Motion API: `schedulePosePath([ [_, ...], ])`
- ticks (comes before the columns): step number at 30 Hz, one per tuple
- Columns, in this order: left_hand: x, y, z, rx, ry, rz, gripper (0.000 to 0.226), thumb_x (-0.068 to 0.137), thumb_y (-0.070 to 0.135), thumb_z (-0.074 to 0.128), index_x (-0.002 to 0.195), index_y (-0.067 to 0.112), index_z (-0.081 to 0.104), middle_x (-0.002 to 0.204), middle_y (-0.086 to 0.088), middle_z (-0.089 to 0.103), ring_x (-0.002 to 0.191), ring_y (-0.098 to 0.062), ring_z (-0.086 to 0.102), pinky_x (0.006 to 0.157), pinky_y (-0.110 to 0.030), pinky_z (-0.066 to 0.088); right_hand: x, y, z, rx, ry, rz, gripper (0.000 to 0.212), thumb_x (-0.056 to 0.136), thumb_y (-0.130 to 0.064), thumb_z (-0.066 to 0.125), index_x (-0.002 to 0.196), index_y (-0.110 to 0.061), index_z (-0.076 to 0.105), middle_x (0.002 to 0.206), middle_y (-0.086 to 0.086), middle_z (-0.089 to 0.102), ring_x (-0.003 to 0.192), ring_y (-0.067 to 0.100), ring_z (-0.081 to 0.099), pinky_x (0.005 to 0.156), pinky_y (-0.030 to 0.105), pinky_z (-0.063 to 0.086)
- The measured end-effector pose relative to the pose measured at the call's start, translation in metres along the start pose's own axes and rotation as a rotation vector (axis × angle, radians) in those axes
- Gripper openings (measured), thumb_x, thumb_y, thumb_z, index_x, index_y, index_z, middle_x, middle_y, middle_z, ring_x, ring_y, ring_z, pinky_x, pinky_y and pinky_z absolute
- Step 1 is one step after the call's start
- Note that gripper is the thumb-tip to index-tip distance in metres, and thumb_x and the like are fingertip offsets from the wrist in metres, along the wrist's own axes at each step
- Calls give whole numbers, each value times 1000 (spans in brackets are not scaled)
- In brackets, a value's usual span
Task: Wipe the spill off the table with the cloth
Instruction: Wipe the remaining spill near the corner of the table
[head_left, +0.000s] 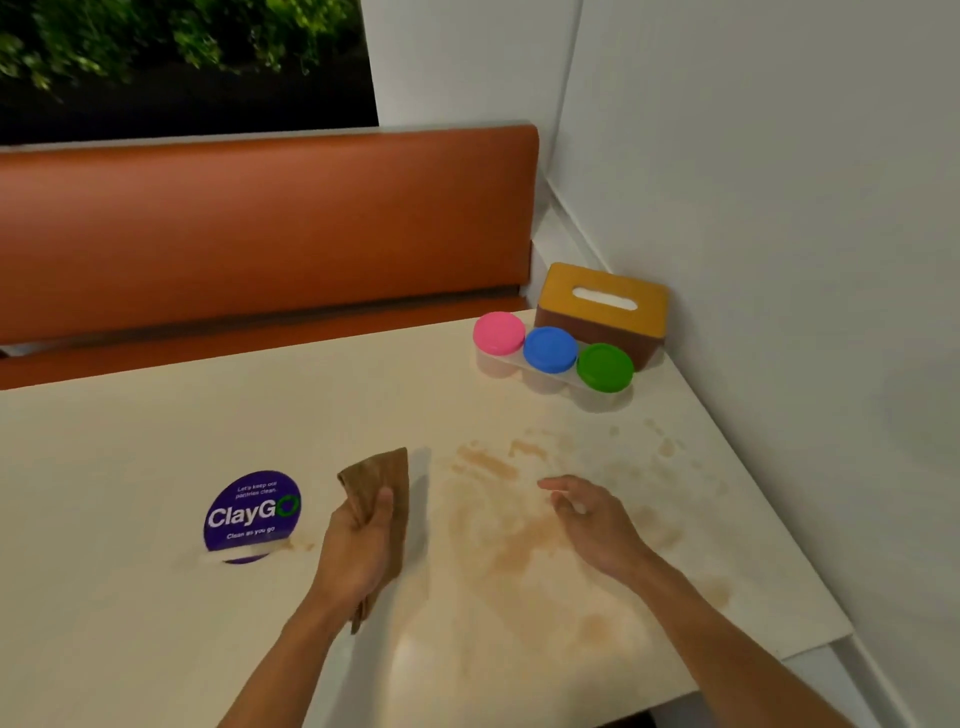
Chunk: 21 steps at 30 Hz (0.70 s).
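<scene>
Bench: the cream laminate bench (156, 415) fills the lower view and butts against a white wall on its right.
Seat back: an orange padded seat back (260, 223) runs behind the far edge.
Spill: a thin tan-brown smear of liquid (519, 551) spreads over the right half of the bench, from near the pots down towards the near edge, with loose spots close to the wall. It looks wide and undisturbed, so the wiping seems barely begun, if at all.
Tissue box: a brown wooden box with a yellow slotted lid (602, 312) stands in the far right corner, and white tissue shows in the slot.
Pots: three clear plastic pots (549, 349) joined in a row, lidded pink, blue and green, sit just in front of the box. All are closed, and their contents cannot be made out.
Sticker: a round purple "ClayGo" sticker (252, 512) lies left of the hands, apart from the spill.
Cloth: the folded brown cloth (395, 467) is just left of the spill, standing up from the grip and casting a shadow on the bench.
Left hand: the left hand (358, 551) grasps the cloth, fingers curled round it and thumb across its front.
Right hand: the right hand (592, 519) hovers over the smear, fingers released and loosely bent, holding nothing.
Next move: the cloth probably needs laying flat on the wet patch and sweeping right, stopping short of the pots.
</scene>
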<state>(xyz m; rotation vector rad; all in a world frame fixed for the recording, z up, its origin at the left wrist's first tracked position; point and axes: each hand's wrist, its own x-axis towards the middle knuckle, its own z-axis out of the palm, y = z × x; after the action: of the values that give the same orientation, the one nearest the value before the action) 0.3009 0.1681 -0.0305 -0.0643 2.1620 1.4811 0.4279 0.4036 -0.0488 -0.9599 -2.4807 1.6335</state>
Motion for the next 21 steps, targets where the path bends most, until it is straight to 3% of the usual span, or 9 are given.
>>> schedulePosePath([
  [2, 32, 14, 3, 165, 31, 177, 34, 99, 41, 46, 99, 13, 65, 88, -11, 71, 82, -31, 66, 74, -44, 54, 24, 17, -13, -279, 36, -41, 28, 98, -13, 50, 117, -26, 65, 134, 2, 55, 130, 19, 49, 107, 26, 38],
  [3, 51, 21, 7, 293, 37, 279, 33, 101, 36, 43, 114, 14, 63, 105, -12, 71, 94, -30, 66, 83, -44, 53, 36, 26, -17, -431, 20, -54, 32, 98, -17, 49, 127, -26, 61, 144, 5, 47, 137, 22, 41, 112, 32, 34],
  [6, 109, 36, 23, 714, -67, 626, 44, 101, 24, 40, 145, 25, 39, 144, 0, 51, 121, -24, 54, 102, -44, 45, 53, 43, -19, -717, -36, -38, 44, 100, -32, 44, 143, -39, 40, 160, 2, 23, 147, 30, 19, 118, 47, 21],
  [8, 143, 34, 36, 1012, -115, 722, 55, 97, 18, 45, 149, 25, 30, 150, -1, 43, 131, -30, 46, 106, -48, 41, 55, 56, -13, -805, -70, -18, 48, 100, -38, 41, 146, -45, 29, 162, -2, 14, 149, 30, 11, 118, 49, 20],
  [11, 162, 13, 50, 1361, -284, 749, 65, 96, 18, 38, 155, 27, 12, 162, 1, 16, 148, -27, 16, 117, -48, 20, 50, 69, -9, -852, -62, -46, 50, 101, -40, 37, 148, -47, 23, 163, -4, 5, 150, 28, 2, 118, 52, 13],
  [13, 162, -8, 54, 1363, -393, 713, 70, 96, 19, 38, 155, 27, 2, 164, 3, 0, 150, -24, -2, 119, -52, 3, 52, 74, -10, -826, -47, -68, 50, 100, -41, 37, 148, -47, 24, 164, -4, 6, 151, 27, 2, 118, 53, 11],
  [15, 154, -25, 51, 1262, -367, 716, 73, 94, 20, 42, 155, 28, 2, 163, 5, -3, 150, -21, -8, 117, -56, -6, 52, 76, -10, -821, -23, -94, 50, 100, -41, 40, 147, -46, 27, 163, -3, 9, 151, 27, 4, 118, 53, 12],
  [21, 104, -58, 35, 1168, -323, 708, 74, 91, 20, 46, 155, 30, 9, 163, 9, 3, 150, -19, -4, 115, -57, -7, 55, 81, -7, -793, -3, -87, 49, 98, -40, 44, 146, -45, 32, 163, -1, 11, 150, 29, 4, 118, 55, 11],
])
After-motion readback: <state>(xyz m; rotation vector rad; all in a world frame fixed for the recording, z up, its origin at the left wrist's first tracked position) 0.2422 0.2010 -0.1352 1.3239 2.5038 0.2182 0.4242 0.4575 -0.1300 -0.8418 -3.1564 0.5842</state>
